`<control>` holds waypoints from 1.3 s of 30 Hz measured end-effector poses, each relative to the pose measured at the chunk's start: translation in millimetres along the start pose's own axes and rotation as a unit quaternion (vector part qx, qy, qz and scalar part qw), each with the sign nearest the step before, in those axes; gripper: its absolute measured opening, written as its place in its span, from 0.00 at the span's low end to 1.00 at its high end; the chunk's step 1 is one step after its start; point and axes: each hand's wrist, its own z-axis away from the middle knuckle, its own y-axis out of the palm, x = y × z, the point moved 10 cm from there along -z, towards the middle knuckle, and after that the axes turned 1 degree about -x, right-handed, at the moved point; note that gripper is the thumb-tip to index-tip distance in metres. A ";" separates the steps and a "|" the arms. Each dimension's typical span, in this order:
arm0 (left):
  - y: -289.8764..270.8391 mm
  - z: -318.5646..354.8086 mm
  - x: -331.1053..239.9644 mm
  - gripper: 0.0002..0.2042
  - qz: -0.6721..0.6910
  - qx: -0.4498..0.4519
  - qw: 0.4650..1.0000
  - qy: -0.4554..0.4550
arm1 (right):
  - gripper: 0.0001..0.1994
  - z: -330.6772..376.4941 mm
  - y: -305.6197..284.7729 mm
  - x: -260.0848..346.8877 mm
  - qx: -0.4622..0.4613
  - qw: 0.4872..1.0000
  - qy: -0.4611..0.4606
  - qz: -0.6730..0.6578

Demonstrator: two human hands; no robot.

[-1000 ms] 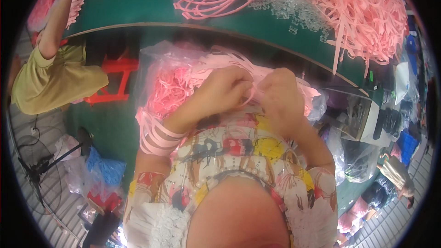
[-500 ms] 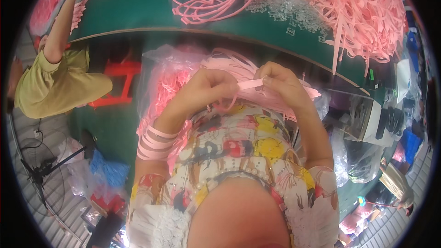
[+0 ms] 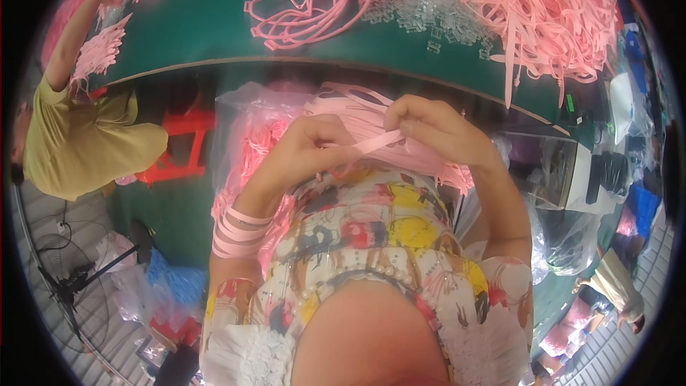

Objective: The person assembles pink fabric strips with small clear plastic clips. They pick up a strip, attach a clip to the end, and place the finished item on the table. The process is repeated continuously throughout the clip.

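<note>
A flat pink strap [image 3: 379, 142] stretches between my hands just above my lap. My left hand [image 3: 319, 144] is closed on its left part, fingers curled inward. Thumb and fingers of my right hand [image 3: 432, 127] pinch the other end, slightly higher. Under and behind both hands lies a thick bundle of pink straps [image 3: 355, 116] on my lap. Several pink bands [image 3: 241, 234] circle my left forearm. Beside my left arm is a clear plastic bag [image 3: 243, 104] with brighter pink straps in it. Whether a small fitting sits in my fingers is hidden.
Across the front runs a green table [image 3: 193, 32]. On it lie looped pink straps [image 3: 304, 18], clear plastic buckles [image 3: 429, 14] and a large tangled pink strap pile [image 3: 539, 21]. At left, a co-worker in a yellow-green top [image 3: 78, 139] sits near a red stool [image 3: 182, 146].
My right hand has shifted down and left along the strap, closer to my left hand. The strap now slants more steeply. At left, the co-worker's hand has moved over the table.
</note>
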 end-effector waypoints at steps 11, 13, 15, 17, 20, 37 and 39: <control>-0.7 7.6 20.0 0.04 0.056 0.004 0.997 -0.058 | 0.08 -6.3 2.0 9.6 0.034 0.997 -0.030 0.062; -0.3 7.1 24.5 0.04 0.063 -0.003 0.995 -0.077 | 0.08 -6.2 0.9 7.7 0.033 0.997 -0.021 0.062; 0.4 6.2 24.7 0.04 0.064 -0.020 0.993 -0.092 | 0.09 -5.6 -1.4 5.9 0.026 0.998 -0.006 0.061; 1.5 4.9 26.9 0.04 0.051 -0.006 0.995 -0.089 | 0.09 -5.5 -1.6 5.7 0.030 0.998 -0.018 0.058; 1.6 4.0 28.7 0.04 0.028 0.003 0.995 -0.091 | 0.09 -5.6 -1.7 4.9 0.038 0.997 -0.028 0.061; 28.9 -1.5 7.6 0.04 -0.052 0.033 0.998 0.002 | 0.08 14.9 -75.5 33.4 -0.315 0.849 -0.113 0.409; 31.7 -3.2 5.3 0.05 -0.042 0.041 0.998 0.009 | 0.09 17.5 -90.9 35.7 -0.371 0.787 -0.127 0.476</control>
